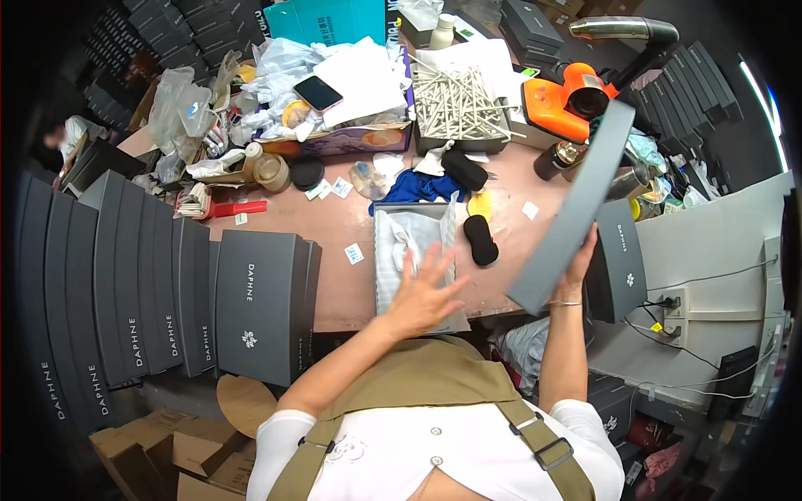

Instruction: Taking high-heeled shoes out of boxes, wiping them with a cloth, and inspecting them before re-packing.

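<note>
My left hand (422,299) is spread, palm down, over an open grey shoebox (378,215) at the table's front edge. White tissue paper (390,288) lines that box, and a white object (403,240) lies in it, partly hidden by my fingers; its kind is unclear. To the right, my right hand (576,269) grips the lower edge of a dark grey box lid (576,204), which is tilted up on edge. Beside the open box lie a black pouch-like item (480,240) and a blue cloth (418,189).
Stacked grey shoeboxes (255,309) line the left side. Another grey box (616,259) stands right of the lid. At the back are a box of pale sticks (459,104), a phone (318,93) on paper, and an orange machine (551,110) with a metal nozzle (618,30).
</note>
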The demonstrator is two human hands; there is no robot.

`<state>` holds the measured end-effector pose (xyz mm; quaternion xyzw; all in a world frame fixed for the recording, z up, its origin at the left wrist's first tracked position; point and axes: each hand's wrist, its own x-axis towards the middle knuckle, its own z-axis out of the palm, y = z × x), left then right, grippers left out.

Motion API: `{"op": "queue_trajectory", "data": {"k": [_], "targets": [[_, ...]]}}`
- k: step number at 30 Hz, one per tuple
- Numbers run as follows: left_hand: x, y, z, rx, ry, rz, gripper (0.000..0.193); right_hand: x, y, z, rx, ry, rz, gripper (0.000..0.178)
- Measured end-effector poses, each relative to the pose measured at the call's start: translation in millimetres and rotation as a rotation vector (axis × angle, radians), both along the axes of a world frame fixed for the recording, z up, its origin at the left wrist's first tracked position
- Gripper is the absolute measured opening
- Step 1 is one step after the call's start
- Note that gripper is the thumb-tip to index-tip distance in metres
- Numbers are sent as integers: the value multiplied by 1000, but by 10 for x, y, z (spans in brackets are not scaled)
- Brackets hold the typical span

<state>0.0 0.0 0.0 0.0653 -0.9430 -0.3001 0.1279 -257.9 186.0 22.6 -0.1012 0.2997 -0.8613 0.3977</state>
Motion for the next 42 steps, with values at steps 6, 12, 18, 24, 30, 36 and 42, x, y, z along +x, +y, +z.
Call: {"op": "queue_trajectory", "data": {"k": [6,12,18,24,30,36,42], "targets": [[610,-770,-348,-160,-380,291,42,886,-558,-1156,697,135,21,63],[761,-582,-954,1063,-37,637,66,1300,-834,-1268,1140,870,203,52],[807,-355,-1359,949,-159,706,63,1577,-641,-1492,1180,885,-2,59],[852,-606,-1200,1490,-255,579,45,1761,-581,-1310,939,618,65,76],[76,111,-281,1105,-59,242,47,929,435,-255,727,343,-4,81],[-1509,1598,585,850,-13,-426,85,-924,2188,1331,872,526,-2,69],[-2559,2495,341,1398,-507,-311,110,-2035,2896,816,1535,799,-65,63]]}}
